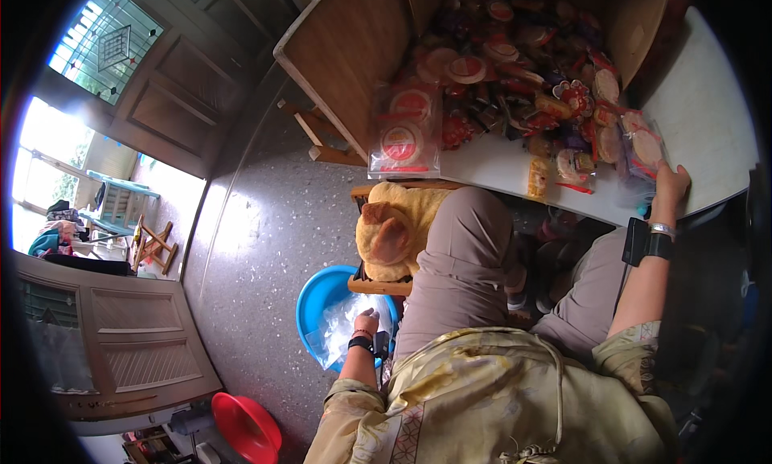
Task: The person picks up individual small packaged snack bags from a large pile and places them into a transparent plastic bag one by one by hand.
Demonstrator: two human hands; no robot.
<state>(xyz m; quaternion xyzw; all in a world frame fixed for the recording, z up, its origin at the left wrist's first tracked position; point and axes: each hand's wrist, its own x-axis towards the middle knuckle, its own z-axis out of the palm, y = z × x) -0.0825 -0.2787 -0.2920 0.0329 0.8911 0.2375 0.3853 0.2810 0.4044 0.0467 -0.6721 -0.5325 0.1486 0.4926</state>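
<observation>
My left hand (367,322) is down in a blue plastic basin (306,295) holding clear plastic bags (341,325); whether its fingers grip one is unclear. On the white tabletop at the right, my right hand (669,186) touches the lower edge of a clear bag of round, flat, pale items (645,144); its grip is partly hidden. A heap of small wrapped packets (518,72) spreads from a cardboard box onto the table (718,120). At the table's left edge lies a clear bag with two round red-labelled packs (401,141).
A plush animal-shaped cushion (392,235) lies on a wooden seat left of my knee. An upright wooden board (344,60) borders the heap. A red basin (247,431) stands on the floor near a panelled door (145,331). A folding wooden stand (157,247) is farther off.
</observation>
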